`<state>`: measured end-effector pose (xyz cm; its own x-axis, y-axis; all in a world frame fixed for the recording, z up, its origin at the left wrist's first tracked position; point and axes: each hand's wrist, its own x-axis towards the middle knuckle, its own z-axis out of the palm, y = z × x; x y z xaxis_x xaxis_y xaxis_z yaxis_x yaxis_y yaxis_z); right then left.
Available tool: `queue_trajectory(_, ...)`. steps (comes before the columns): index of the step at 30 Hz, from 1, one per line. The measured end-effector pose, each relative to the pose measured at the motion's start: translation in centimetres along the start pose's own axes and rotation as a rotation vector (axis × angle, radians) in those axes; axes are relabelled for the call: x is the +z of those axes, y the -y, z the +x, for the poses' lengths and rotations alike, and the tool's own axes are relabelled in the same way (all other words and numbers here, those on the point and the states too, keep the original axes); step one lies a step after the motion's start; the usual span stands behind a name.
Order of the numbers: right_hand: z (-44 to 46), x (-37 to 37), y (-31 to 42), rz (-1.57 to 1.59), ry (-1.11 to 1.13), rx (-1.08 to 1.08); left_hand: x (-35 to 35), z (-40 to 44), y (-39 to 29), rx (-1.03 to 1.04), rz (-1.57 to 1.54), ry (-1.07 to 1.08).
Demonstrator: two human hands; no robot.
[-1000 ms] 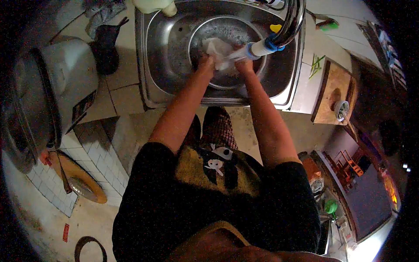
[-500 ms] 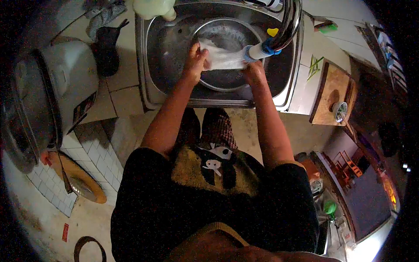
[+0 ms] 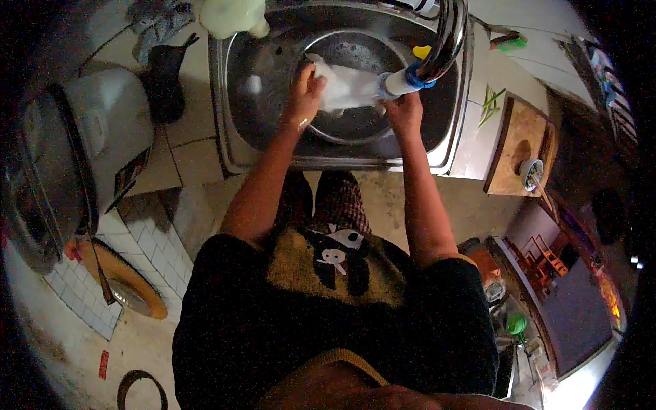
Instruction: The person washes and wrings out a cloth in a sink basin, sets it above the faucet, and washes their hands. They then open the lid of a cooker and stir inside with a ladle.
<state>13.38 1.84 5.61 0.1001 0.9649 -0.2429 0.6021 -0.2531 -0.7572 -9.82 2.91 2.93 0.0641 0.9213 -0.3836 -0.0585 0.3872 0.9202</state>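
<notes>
A white cloth (image 3: 350,87) is stretched between my hands above a round metal basin (image 3: 352,141) standing in the steel sink (image 3: 263,147). My left hand (image 3: 305,96) is closed on the cloth's left end. At the other end my right hand (image 3: 404,111) is closed on it, right under the faucet's white and blue nozzle (image 3: 408,80). The cloth's right end touches or sits just below the nozzle outlet; I cannot tell which. The fingertips of my right hand are partly hidden by the nozzle and cloth.
The curved metal faucet (image 3: 452,42) reaches in from the upper right, with a small yellow object (image 3: 421,52) beside it. A pale green container (image 3: 232,16) overhangs the sink's upper left. Right of the sink lies a cutting board (image 3: 509,147) carrying a small bowl (image 3: 531,174).
The cloth has gone from fairly flat and taut to looser and more bunched, with its lower edge hanging. My right hand has shifted slightly right; my left hand stays nearly in place.
</notes>
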Motion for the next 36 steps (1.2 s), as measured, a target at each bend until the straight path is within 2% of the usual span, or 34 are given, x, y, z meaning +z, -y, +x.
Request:
queue_trajectory(1, 0.1, 0.0, -0.5, -0.087, -0.083, -0.144, -0.5, 0.8, 1.8, 0.071, 0.284, -0.02)
queue_trajectory(2, 0.3, 0.1, -0.9, -0.088, -0.084, -0.143, -0.9, 1.4, 2.2, 0.147, 0.568, -0.039)
queue_trajectory(3, 0.6, 0.3, -1.3, -0.19, -0.106, -0.151, -1.5, 1.8, 2.6, 0.201, 0.846, 0.031)
queue_trajectory(5, 1.9, 1.3, -3.5, -0.291, -0.125, -0.159, -0.5, 1.2, 1.7, 0.231, 0.814, -0.046)
queue_trajectory(7, 3.9, 4.3, -8.8, -0.112, -0.167, -0.145, 0.0, 0.7, 2.7, 0.247, 0.789, -0.119)
queue_trajectory(9, 5.5, 9.9, -13.9, -0.111, -0.15, -0.222, 0.4, 1.9, 5.6, -0.059, 0.306, -0.162)
queue_trajectory(10, 5.3, 12.0, -13.1, -0.149, -0.109, -0.19, 1.2, 1.4, 5.5, -0.059, 0.308, -0.162)
queue_trajectory(12, 3.6, 13.9, -8.3, -0.157, 0.046, -0.059, 2.6, 0.3, 5.2, -0.216, -0.001, -0.129)
queue_trajectory(13, 3.1, 13.7, -5.8, -0.082, 0.124, 0.002, 2.8, 0.2, 5.1, -0.269, -0.103, -0.121)
queue_trajectory(16, 0.6, 11.2, 1.9, 0.269, 0.191, 0.089, 2.3, 2.3, 5.9, -0.584, -0.789, -0.173)
queue_trajectory(17, -0.3, 10.7, 3.8, 0.378, 0.187, 0.06, 1.4, 2.5, 7.8, -0.475, -0.992, 0.016)
queue_trajectory(18, -1.2, 10.2, 4.8, 0.343, 0.284, -0.056, 1.3, 2.0, 6.5, -0.478, -0.995, 0.016)
queue_trajectory(19, -2.6, 10.0, 6.2, 0.333, 0.186, -0.241, 1.4, 1.1, 3.8, -0.497, -1.015, 0.074)
queue_trajectory(20, -3.1, 9.7, 6.9, 0.33, 0.184, -0.241, 1.5, 0.7, 2.4, -0.513, -1.034, 0.134)
queue_trajectory(22, -3.4, 9.2, 8.1, -0.145, 0.055, -0.472, 6.0, 1.5, 12.3, -0.164, -1.332, -0.186)
queue_trajectory(23, -3.3, 8.5, 8.4, -0.07, 0.144, -0.28, 6.7, 2.8, 16.0, 0.012, -1.496, -0.027)
queue_trajectory(24, -2.9, 8.3, 8.1, -0.068, 0.145, -0.283, 6.7, 3.0, 16.5, 0.106, -1.572, 0.049)
queue_trajectory(25, -2.2, 8.2, 7.6, -0.124, 0.033, -0.288, 6.7, 3.1, 16.8, 0.195, -1.646, 0.133)
queue_trajectory(26, -1.1, 7.9, 6.8, -0.181, -0.082, -0.293, 6.7, 2.9, 14.4, -0.055, -1.292, 0.017)
queue_trajectory(27, 0.4, 7.7, 4.9, -0.183, -0.088, -0.291, 6.8, 2.6, 11.1, -0.286, -0.923, -0.085)
queue_trajectory(28, 2.1, 7.7, 1.8, -0.354, -0.173, -0.323, 6.8, 2.0, 7.7, -0.495, -0.539, -0.18)
queue_trajectory(30, 4.0, 7.2, -3.4, -0.521, -0.261, -0.359, 9.0, 1.5, 2.3, -0.449, -0.999, -0.058)
queue_trajectory(31, 4.3, 6.7, -5.6, -0.347, -0.091, -0.316, 8.6, 1.4, 2.0, -0.438, -0.911, -0.037)
queue_trajectory(33, 4.7, 6.7, -9.9, -0.181, 0.069, -0.268, 7.8, 1.5, 2.0, -0.426, -0.827, -0.006)
queue_trajectory(35, 4.1, 4.1, -7.3, -0.256, 0.176, -0.143, 6.5, 2.5, 3.3, -0.235, -0.242, -0.1)
queue_trajectory(36, 3.4, 2.1, -4.8, -0.325, 0.191, -0.071, 5.8, 2.9, 5.2, -0.228, -0.242, -0.089)
